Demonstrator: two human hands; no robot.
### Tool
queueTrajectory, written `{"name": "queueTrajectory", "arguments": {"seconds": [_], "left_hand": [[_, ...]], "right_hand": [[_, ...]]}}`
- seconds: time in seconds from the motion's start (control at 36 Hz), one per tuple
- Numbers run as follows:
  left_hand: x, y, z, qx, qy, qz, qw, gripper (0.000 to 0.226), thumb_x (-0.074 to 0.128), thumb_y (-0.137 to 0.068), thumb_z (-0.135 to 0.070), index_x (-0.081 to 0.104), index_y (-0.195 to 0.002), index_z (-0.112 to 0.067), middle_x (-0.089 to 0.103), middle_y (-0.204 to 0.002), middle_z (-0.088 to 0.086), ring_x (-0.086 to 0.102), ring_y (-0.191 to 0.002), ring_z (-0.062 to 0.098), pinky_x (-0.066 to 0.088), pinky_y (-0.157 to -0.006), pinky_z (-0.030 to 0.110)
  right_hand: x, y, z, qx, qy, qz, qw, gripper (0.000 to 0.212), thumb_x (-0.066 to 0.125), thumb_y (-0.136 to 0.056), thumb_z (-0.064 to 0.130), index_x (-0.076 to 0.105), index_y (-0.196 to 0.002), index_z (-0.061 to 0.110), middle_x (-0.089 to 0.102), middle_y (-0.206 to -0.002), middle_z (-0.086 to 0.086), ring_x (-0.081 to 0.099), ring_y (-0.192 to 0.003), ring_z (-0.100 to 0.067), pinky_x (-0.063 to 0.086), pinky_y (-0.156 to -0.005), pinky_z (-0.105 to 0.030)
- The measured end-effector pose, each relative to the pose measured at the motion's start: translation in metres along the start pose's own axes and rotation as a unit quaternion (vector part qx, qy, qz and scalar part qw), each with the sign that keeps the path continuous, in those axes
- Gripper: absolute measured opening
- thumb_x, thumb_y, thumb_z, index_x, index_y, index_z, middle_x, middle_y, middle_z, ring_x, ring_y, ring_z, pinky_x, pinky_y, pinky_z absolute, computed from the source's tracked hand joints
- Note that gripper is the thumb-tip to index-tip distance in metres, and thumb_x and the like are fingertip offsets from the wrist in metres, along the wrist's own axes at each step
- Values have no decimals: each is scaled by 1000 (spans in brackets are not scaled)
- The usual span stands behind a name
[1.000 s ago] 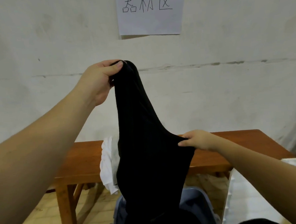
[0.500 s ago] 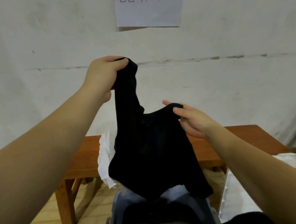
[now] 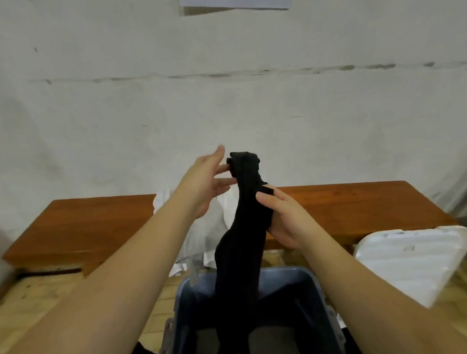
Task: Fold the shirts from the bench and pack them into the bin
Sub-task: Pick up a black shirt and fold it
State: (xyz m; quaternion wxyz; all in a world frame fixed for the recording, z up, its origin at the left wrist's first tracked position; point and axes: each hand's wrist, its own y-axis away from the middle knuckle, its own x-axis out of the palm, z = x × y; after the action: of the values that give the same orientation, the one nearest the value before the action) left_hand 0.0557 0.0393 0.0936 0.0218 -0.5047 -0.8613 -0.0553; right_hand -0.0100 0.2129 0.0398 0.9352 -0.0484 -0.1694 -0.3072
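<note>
Shirts were the job, and one black shirt (image 3: 242, 247) hung in a narrow bunched column, its lower end trailing down into the grey-blue bin (image 3: 319, 283) at the near edge of the view. Dark cloth already lay in the bin, though whether that was a packed shirt or only the tail of this one could not be told in the shadow. The right hand (image 3: 281, 217) was curled around the shirt's upper middle, gripping it. Just above, the left hand (image 3: 208, 181) had its fingers straight and spread, fingertips touching the top of the bunch without closing on it. Beyond the hands, a white garment (image 3: 203, 233) lay heaped on the wooden table (image 3: 351, 205), draping over its front edge. A white ribbed lid-like panel (image 3: 412, 261) sat to the right of the bin. By this judgement the black shirt was not yet neatly folded, and at least the white one was left to fold and pack.
</note>
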Motion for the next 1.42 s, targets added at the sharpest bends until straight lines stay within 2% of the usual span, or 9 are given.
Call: {"name": "queueTrajectory", "arguments": {"seconds": [0.14, 0.25, 0.36, 0.56, 0.72, 0.97, 1.08, 1.22, 1.42], "left_hand": [[-15, 16, 81, -101, -123, 49, 986, 45, 44, -100, -47, 61, -121, -11, 71, -115, 6, 66, -106, 21, 47, -97, 35], [-19, 37, 124, -152, -90, 70, 982, 45, 49, -98, -50, 65, -122, -16, 71, -117, 3, 64, -113, 18, 46, -102, 35], [-11, 55, 144, -193, -1, 99, 976, 33, 43, -101, -41, 64, -121, -24, 74, -107, -10, 68, -99, 2, 51, -81, 20], [-20, 69, 168, -215, 106, 141, 961, 32, 54, -92, -1, 62, -123, -4, 64, -124, 18, 60, -116, 30, 44, -105, 43], [-25, 77, 181, -260, 82, 199, 941, 41, 82, -69, -4, 73, -109, -7, 71, -110, 11, 68, -96, 20, 55, -74, 26], [-30, 75, 160, -156, 132, 37, 978, 30, 58, -91, -11, 65, -120, -5, 69, -120, 13, 66, -110, 27, 55, -91, 37], [-37, 71, 139, -100, 95, -17, 990, 25, 55, -96, -14, 66, -118, -8, 71, -116, 7, 67, -110, 20, 53, -86, 28], [-58, 62, 115, -68, 87, -68, 992, 34, 57, -96, -18, 61, -128, -8, 69, -122, 6, 64, -116, 22, 46, -101, 38], [-85, 53, 84, -58, 69, -116, 989, 30, 58, -96, -22, 63, -123, -10, 72, -112, 5, 67, -109, 24, 50, -93, 41]], "right_hand": [[-7, 4, -10, -2, -100, -24, 995, 45, 66, -85, 25, 61, -127, 8, 65, -125, -16, 62, -115, -33, 48, -101, -47], [-9, 9, -22, -4, -189, -5, 982, 39, 67, -81, 26, 68, -118, 11, 68, -119, -12, 65, -110, -29, 49, -101, -46], [-13, 11, -32, 1, -233, 11, 972, 66, 77, -76, 29, 54, -132, 4, 67, -118, -14, 65, -109, -30, 53, -93, -44], [-22, 13, -49, 1, -267, 30, 963, 62, 83, -73, 31, 59, -123, 2, 66, -114, -17, 66, -105, -31, 50, -94, -49], [-33, 18, -58, -3, -263, 9, 965, 42, 85, -67, 35, 76, -100, 10, 72, -100, -10, 70, -92, -25, 52, -94, -44], [-58, 24, -58, 35, -183, -69, 980, 59, 64, -89, 31, 51, -139, 4, 57, -138, -19, 56, -126, -32, 47, -105, -44], [-74, 27, -49, 63, -62, -102, 991, 38, 57, -96, 24, 59, -130, 9, 63, -131, -16, 59, -123, -31, 45, -105, -47], [-102, 31, -39, 112, 35, -125, 985, 30, 56, -98, 26, 63, -123, 10, 68, -122, -15, 62, -118, -31, 51, -98, -48], [-140, 34, -31, 128, 114, -229, 958, 21, 60, -98, 26, 64, -116, 16, 71, -109, -4, 70, -99, -22, 54, -80, -35]]}}
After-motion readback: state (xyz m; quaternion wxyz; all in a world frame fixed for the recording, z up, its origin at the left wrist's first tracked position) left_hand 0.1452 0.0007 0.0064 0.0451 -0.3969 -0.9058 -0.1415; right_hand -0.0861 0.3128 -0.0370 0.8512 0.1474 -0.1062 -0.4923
